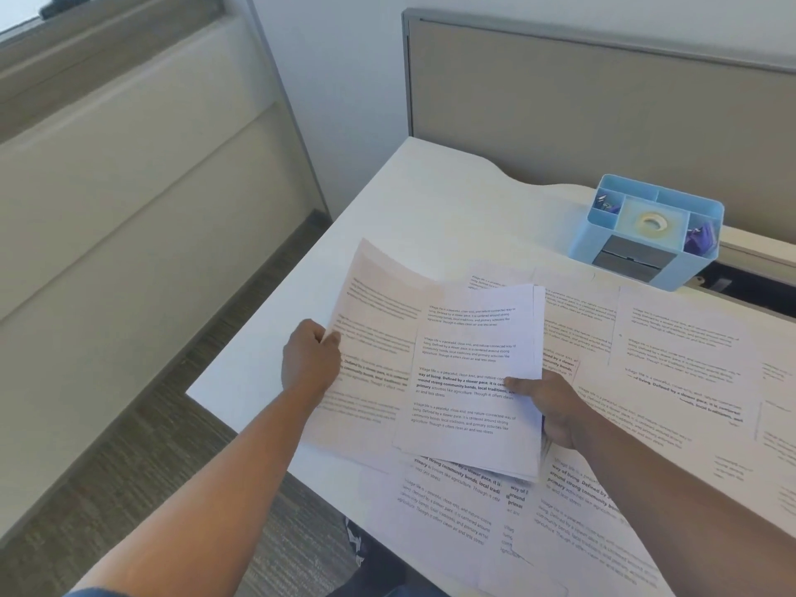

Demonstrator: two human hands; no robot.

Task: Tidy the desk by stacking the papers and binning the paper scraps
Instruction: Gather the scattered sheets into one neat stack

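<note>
Right now I see both bare forearms reaching forward over the near-left corner of the white desk. My left hand is knuckles-up, its fingers curled around the left edge of a single white printed sheet; the thumb tip shows at the paper's edge, pinching it. That sheet is lifted off the desk and bows upward toward its far corner.

My right hand sits to the right and a little nearer, palm turned inward. Its thumb lies on top of a thin stack of white printed papers, while the fingers are hidden underneath, so the stack is clamped between thumb and fingers. The stack is held above the desk, overlapping the right half of the single sheet, its pages slightly fanned at the right edge.

More loose white printed papers cover the desk surface to the right and in front of both hands, overlapping each other untidily, some running out of view at the bottom and right.

Farther back on the desk, near the grey fabric partition, stands a light blue plastic desk organiser. Its centre compartment holds a roll of clear tape, and the side compartments hold small purple clips; I cannot tell them apart more finely. Grey-brown carpet shows left of the desk.
</note>
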